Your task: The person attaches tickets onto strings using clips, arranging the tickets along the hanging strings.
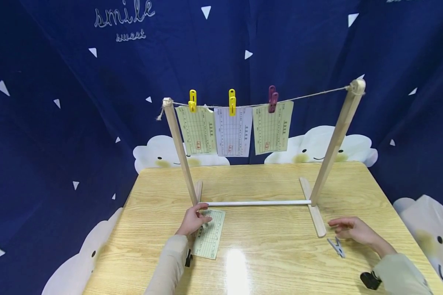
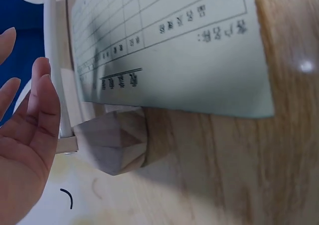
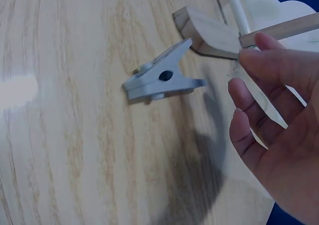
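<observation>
My left hand (image 1: pixel 192 221) hovers over a pale green printed form (image 1: pixel 211 241) lying on the table, its fingers loosely bent with nothing between them. In the left wrist view the form (image 2: pixel 174 60) spreads beside the hand, one end over the wooden foot of a stand. My right hand (image 1: pixel 354 230) is held just above a grey clothes peg (image 1: pixel 336 247), fingers relaxed and holding nothing. The right wrist view has the peg (image 3: pixel 162 74) lying on its side on the wood, apart from the fingertips.
A wooden stand with a left post (image 1: pixel 180 151), a right post (image 1: pixel 337 143) and a white crossbar (image 1: pixel 258 203) carries a string. Two yellow pegs (image 1: pixel 232 102) and a maroon peg (image 1: pixel 272 100) hold three forms (image 1: pixel 233 137) on it. A dark blue curtain (image 1: pixel 280 37) hangs behind.
</observation>
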{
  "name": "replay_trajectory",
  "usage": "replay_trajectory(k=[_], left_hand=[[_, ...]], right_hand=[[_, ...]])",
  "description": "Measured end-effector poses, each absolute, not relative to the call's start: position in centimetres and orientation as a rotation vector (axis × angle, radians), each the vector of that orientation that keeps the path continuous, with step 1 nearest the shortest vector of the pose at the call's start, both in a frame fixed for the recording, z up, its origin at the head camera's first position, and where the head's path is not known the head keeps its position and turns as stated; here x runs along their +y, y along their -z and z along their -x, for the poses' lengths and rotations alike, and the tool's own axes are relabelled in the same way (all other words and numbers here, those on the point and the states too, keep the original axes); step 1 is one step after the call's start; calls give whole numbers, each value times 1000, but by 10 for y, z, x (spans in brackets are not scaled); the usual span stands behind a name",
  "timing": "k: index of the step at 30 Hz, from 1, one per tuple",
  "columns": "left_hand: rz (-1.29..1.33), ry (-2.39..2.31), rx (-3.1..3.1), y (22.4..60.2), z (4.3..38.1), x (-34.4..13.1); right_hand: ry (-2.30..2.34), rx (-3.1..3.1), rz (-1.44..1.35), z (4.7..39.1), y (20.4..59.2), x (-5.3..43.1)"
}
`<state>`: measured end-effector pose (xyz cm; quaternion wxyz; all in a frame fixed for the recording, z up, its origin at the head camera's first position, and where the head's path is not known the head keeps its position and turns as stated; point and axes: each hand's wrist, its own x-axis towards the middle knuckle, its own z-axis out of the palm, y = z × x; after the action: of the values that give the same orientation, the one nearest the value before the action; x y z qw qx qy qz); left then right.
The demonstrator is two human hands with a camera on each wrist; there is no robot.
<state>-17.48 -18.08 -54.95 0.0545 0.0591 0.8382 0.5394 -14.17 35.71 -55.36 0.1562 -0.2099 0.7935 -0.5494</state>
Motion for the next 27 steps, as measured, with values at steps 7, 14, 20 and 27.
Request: replay_trajectory(k=[7,14,20,27], left_hand=[[-165,-1520,2590,564,179,-184],[-138,-1481,2580,565,177,-180],[-189,-1527,2543,568,177,-177],[-243,-1584,2505,559,178,-174]], right_hand=[[1516,2305,561,141,564,361],[1499,2289,566,141,571,360],[1480,2305,530,139,572,356],[1516,2247,488,136,573,355]])
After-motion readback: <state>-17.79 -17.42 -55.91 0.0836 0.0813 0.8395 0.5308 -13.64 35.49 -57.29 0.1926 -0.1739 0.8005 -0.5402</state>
